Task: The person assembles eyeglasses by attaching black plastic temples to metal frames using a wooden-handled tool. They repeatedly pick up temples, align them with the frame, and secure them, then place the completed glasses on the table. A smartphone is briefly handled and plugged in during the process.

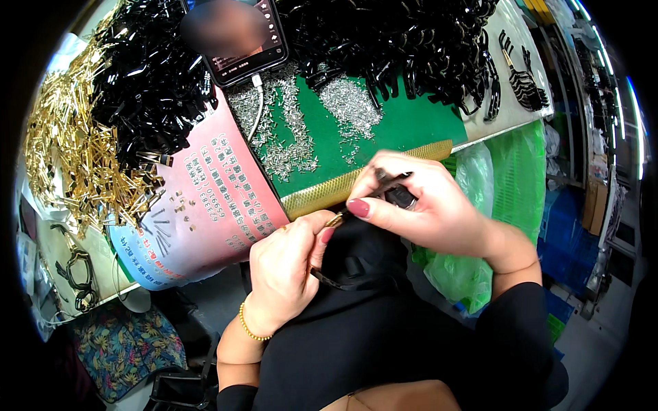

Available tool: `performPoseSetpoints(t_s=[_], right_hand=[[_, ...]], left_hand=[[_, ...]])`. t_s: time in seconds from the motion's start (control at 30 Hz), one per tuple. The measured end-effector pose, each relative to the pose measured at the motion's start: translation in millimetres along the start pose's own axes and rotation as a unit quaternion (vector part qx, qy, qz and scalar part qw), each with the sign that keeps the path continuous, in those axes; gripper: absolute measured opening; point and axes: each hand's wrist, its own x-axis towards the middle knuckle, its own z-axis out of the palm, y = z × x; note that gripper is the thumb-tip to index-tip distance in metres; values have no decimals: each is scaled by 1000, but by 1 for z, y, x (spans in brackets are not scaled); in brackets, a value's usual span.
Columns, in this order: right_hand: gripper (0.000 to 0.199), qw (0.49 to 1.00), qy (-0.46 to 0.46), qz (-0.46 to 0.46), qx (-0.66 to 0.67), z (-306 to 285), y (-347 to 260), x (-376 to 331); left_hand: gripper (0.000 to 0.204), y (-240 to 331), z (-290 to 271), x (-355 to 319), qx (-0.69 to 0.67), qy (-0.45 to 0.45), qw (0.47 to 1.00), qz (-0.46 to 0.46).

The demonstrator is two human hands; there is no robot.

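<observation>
Pinching: the right hand (pixel 425 205) closes thumb and fingers around a small black plastic clip piece (pixel 397 195), held above the lap just near of the surface edge.
Left hand: the left hand (pixel 288 270) is curled shut, thumb and forefinger gripping a thin brass-coloured metal pin (pixel 336 219) whose tip meets the clip piece; a dark curved strip (pixel 339 282) hangs under this hand.
Wrist: a gold bead bracelet (pixel 250 329) circles the left wrist.
Surface: a green mat-covered surface (pixel 411 120) with a gold textured strip (pixel 329 192) along its near edge.
Far side: a large heap of glossy black plastic clips (pixel 397 41) and a scatter of small silver metal pins (pixel 288 130).
Left: a pile of gold metal clip springs (pixel 68 151) beside a pink printed paper sheet (pixel 212 198).
Far left: a black smartphone (pixel 240 38) on a white cable (pixel 259 109).
</observation>
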Motion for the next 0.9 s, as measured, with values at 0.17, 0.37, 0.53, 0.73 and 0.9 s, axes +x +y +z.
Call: performPoseSetpoints(t_s=[0.17,0.37,0.53,0.73,0.9], right_hand=[[29,919,-14,-45,-391,-26,5,-2],[42,891,-19,-68,-448,-27,14,1],[43,895,-4,-85,-439,-25,19,2],[44,893,-14,-100,-438,-29,21,3],[44,888,-17,-103,-447,-28,19,6]], left_hand=[[15,0,-8,-6,-127,71,977,-157],[23,10,-7,26,-144,45,968,-199],[25,7,-2,27,-143,69,963,-215],[20,10,-8,10,-180,119,946,-241],[19,9,-9,4,-117,128,961,-217]])
